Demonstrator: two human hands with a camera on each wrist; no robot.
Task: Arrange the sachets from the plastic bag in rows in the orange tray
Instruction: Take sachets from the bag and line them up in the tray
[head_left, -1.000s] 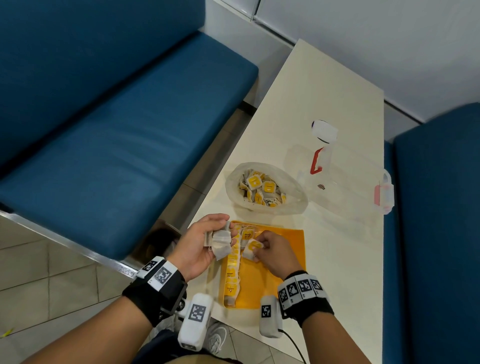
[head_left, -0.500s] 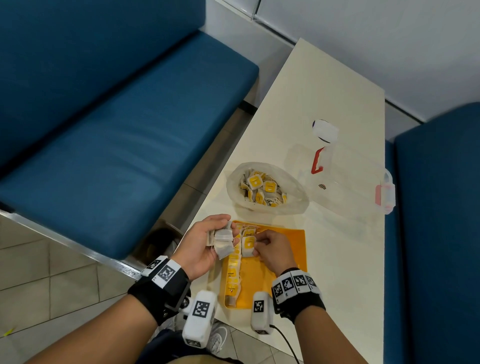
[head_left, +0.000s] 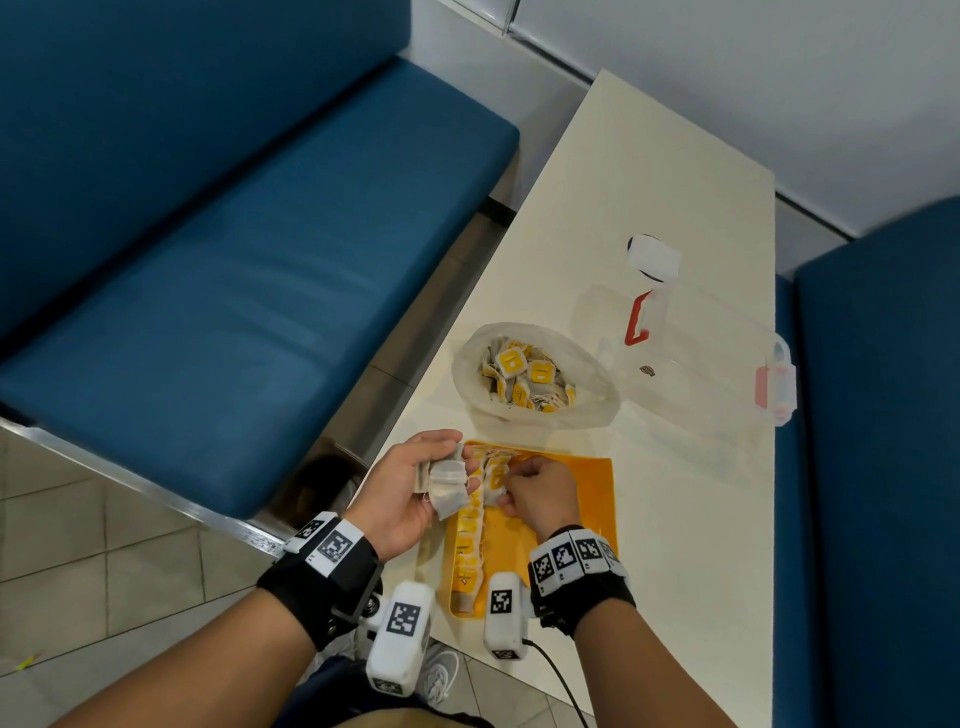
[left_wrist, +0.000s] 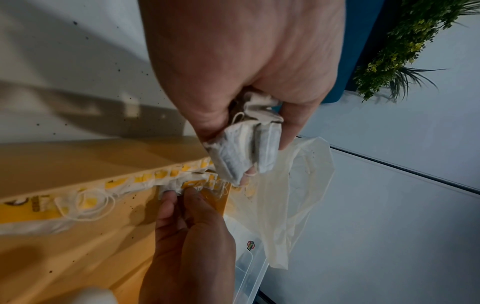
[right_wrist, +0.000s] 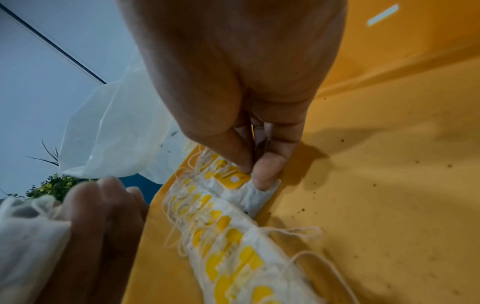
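The orange tray (head_left: 587, 483) lies at the table's near edge, with one row of white sachets with yellow tags (head_left: 470, 525) along its left side. My left hand (head_left: 415, 483) grips a small bunch of sachets (left_wrist: 244, 152) just left of the tray. My right hand (head_left: 540, 491) pinches one sachet (right_wrist: 249, 185) at the far end of that row (right_wrist: 223, 236), low on the tray floor. Behind the tray, the open plastic bag (head_left: 582, 410) holds several more sachets (head_left: 524, 371).
A clear plastic box (head_left: 727, 364) with red clips stands right of the bag. A small white object (head_left: 652, 257) lies further back on the cream table (head_left: 649, 171). Blue bench seats flank the table (head_left: 208, 286). The tray's right half (right_wrist: 389, 185) is bare.
My right hand has shifted left and down to the far end of the row, bringing its sachet against the others. The left hand has kept its bunch in place.
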